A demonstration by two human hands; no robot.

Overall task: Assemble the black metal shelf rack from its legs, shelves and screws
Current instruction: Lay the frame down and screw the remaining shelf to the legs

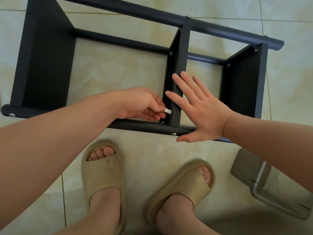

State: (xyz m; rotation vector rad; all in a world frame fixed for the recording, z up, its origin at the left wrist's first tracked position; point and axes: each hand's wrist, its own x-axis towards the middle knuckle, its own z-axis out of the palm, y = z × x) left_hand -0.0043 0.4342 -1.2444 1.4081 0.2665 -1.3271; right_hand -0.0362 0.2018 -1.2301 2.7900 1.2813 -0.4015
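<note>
Black metal rack on its side on the floor, three shelves screwed between round legs.
Matte black rack (184, 41) lies on the floor (118, 73) under both hands. The middle shelf (177, 68) stands on edge between the left hand (140, 106) and the right hand (201, 112), right palm flat against it. One end shelf (47, 61) is well left of the left hand, the other (243, 85) just right of the right fingers. The near leg (144, 127) runs under both hands, the far leg (135, 11) well beyond the fingertips. A silver screw (173, 134) sits in the near leg beside the right thumb. A dark screw (163, 122) is at the shelf corner, just below the small pale piece (167, 111) the left hand pinches.
</note>
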